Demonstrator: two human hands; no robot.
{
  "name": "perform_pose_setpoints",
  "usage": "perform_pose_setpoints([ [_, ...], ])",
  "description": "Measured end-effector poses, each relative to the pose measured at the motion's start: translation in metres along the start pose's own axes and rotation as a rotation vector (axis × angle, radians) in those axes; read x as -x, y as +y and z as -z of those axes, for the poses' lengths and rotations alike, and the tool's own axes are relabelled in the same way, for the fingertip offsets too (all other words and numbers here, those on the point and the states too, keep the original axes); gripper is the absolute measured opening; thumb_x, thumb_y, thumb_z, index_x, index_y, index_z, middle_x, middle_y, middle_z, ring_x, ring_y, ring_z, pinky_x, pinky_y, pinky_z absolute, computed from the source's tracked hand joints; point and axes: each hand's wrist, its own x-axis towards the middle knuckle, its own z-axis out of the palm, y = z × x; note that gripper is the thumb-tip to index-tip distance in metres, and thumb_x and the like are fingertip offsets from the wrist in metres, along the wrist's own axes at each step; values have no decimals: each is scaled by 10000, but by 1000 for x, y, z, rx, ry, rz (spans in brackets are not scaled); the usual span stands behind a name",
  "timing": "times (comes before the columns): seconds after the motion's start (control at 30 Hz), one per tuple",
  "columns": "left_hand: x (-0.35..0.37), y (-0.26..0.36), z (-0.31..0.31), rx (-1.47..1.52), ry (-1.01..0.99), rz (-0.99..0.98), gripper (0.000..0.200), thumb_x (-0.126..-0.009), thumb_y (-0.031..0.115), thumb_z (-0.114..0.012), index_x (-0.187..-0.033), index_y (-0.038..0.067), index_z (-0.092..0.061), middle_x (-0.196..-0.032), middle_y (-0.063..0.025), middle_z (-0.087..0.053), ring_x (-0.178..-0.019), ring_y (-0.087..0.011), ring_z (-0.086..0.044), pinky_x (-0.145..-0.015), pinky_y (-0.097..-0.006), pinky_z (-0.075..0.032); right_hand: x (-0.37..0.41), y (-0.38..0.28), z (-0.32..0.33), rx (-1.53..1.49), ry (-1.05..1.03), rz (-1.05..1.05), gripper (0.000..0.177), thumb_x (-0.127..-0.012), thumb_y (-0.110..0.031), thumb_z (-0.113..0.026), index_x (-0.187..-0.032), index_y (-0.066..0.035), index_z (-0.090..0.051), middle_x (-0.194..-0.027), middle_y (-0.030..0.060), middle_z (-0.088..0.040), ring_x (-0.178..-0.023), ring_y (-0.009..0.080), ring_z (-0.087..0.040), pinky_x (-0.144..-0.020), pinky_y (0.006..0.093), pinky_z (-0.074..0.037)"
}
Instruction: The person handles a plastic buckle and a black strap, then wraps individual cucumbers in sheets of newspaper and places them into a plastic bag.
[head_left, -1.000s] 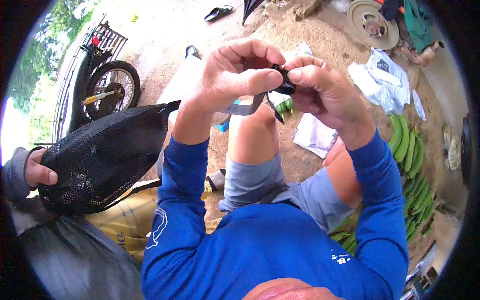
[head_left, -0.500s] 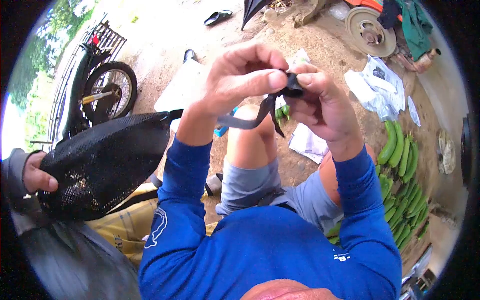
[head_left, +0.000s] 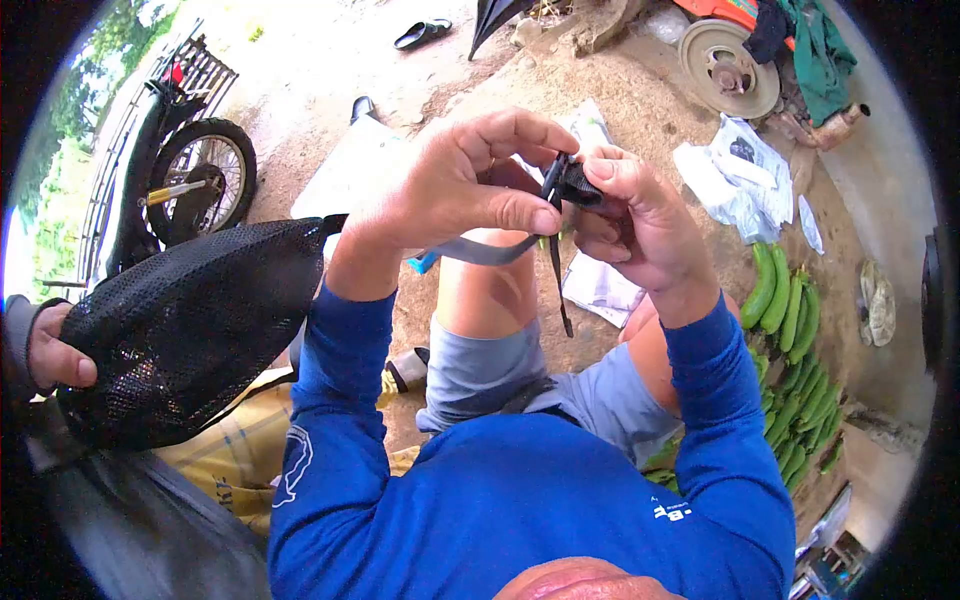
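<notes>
Both hands are raised in front of the chest, close together. A black strap (head_left: pixel 490 250) runs from the left side up to them, and a thin end hangs down between them. My left hand (head_left: pixel 470 185) pinches the strap between thumb and fingers. Beside it, my right hand (head_left: pixel 640 215) grips the bunched black end of the strap with thumb and fingertips. A black mesh bag (head_left: pixel 200 330) lies to the left, its narrow top near my left forearm.
Another person's hand (head_left: pixel 62 350) touches the mesh bag at far left. Behind stands a motorcycle (head_left: pixel 200 180). Green vegetables (head_left: pixel 800 400) lie on the right, near plastic bags (head_left: pixel 745 175) and a wheel (head_left: pixel 728 70). A yellow sack (head_left: pixel 245 450) is at lower left.
The thin strap end now hangs straighter and lower between my hands. My left hand has opened a wider gap between thumb and fingers. The whole view has shifted slightly.
</notes>
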Motion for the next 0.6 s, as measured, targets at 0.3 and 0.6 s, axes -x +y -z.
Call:
perform_pose_setpoints([
  [0.3,3,29,4,-406,-109,71,497,-733,112,-852,-1175,56,-631,-1018,-4,-671,-911,-93,-646,-797,-265,-530,0,6,6,28,-130,-97,189,-925,-291,-655,-862,-118,-610,-626,-55,-505,-455,36,-391,-404,218,-248],
  [0.6,16,39,-5,-466,-170,182,434,-727,52,-778,-1138,73,-643,-937,-17,-677,-819,-112,-641,-724,-282,-528,2,-4,7,328,-283,-207,306,-913,-352,-732,-746,-129,-606,-608,-67,-511,-494,34,-409,-452,217,-278],
])
